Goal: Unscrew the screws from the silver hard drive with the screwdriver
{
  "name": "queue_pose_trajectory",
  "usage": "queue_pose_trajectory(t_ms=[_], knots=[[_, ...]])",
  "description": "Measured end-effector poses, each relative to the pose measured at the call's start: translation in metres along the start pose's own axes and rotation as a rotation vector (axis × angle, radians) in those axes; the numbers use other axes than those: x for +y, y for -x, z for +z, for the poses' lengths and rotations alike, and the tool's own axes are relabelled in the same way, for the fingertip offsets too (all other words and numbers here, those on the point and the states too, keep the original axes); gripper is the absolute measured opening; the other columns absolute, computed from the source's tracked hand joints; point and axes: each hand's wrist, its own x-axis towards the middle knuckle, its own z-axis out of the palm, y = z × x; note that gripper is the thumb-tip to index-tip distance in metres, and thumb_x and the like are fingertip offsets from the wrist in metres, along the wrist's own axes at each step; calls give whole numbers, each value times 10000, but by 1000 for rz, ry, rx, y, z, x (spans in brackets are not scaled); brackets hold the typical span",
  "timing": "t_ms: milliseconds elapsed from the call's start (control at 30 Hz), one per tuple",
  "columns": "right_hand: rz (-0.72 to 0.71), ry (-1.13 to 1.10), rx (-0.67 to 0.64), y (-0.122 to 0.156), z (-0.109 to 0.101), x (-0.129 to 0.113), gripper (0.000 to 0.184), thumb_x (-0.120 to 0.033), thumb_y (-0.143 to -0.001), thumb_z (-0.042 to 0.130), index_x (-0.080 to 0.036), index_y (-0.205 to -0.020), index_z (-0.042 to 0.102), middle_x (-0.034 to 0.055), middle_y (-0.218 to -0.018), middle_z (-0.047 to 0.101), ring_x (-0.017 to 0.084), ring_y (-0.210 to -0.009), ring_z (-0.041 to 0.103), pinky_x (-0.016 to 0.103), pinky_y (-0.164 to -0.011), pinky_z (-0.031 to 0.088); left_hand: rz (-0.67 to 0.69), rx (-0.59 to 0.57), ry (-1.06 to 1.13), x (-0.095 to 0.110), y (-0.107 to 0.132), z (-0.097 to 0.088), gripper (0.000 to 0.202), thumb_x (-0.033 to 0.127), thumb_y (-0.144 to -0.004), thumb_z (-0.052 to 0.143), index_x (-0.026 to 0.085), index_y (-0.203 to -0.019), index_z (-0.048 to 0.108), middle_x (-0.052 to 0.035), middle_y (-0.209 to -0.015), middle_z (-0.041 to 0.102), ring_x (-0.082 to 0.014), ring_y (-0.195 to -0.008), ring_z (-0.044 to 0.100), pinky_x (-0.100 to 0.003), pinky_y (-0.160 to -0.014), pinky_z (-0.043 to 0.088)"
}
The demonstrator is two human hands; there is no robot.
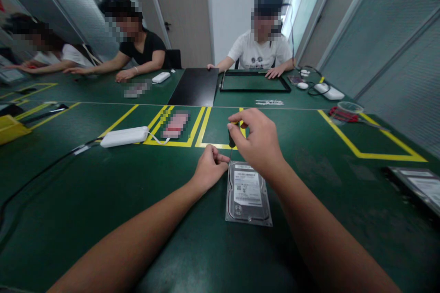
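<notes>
A silver hard drive (pixel 246 214) with a white label lies flat on the green table. My right hand (pixel 257 139) grips the dark handle of a screwdriver (pixel 232 140) between thumb and fingers. The screwdriver stands nearly upright, its thin shaft pointing down to the drive's far left corner. My left hand (pixel 209 170) is at that same corner, fingers curled and tips close to the shaft. Whether those fingertips pinch a small part, the shaft or just the drive's edge cannot be made out.
Yellow tape marks the green table (pixel 165 247). A white power strip (pixel 124 137) with a black cable lies left, beside a blurred pink item (pixel 176 125). More drives (pixel 421 185) sit at right. Several people sit opposite; one touches a black frame (pixel 254 90) and a dark panel (pixel 195 87).
</notes>
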Motion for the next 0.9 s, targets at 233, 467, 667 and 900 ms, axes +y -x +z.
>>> queue_pose_trajectory(t_ms=[233,467,667,900], knots=[[3,6,-21,0,1,2,143,-171,-861,546,-156,-920,676,39,-932,675,160,-829,589,309,-804,434,-1,-2,4,0,1,0,382,24,-655,597,227,-859,347,8,-797,691,-149,-724,656,-250,-647,461],[24,-1,-23,1,1,0,107,-245,-873,621,-169,-931,671,46,-941,639,170,-891,570,309,-832,429,-5,7,14,1,1,0,382,25,-646,601,227,-860,357,12,-791,689,-150,-729,654,-258,-668,461],[5,18,-24,0,0,1,104,-180,-861,592,-164,-928,670,35,-924,652,162,-844,564,309,-805,421,-6,1,32,-2,0,0,387,33,-643,610,229,-859,355,9,-799,691,-150,-724,656,-247,-647,450],[21,28,-32,1,0,0,102,-209,-867,587,-176,-936,655,34,-941,658,172,-875,561,322,-827,411,2,5,28,-2,0,0,385,29,-642,594,230,-858,348,16,-787,689,-144,-707,647,-246,-641,450]])
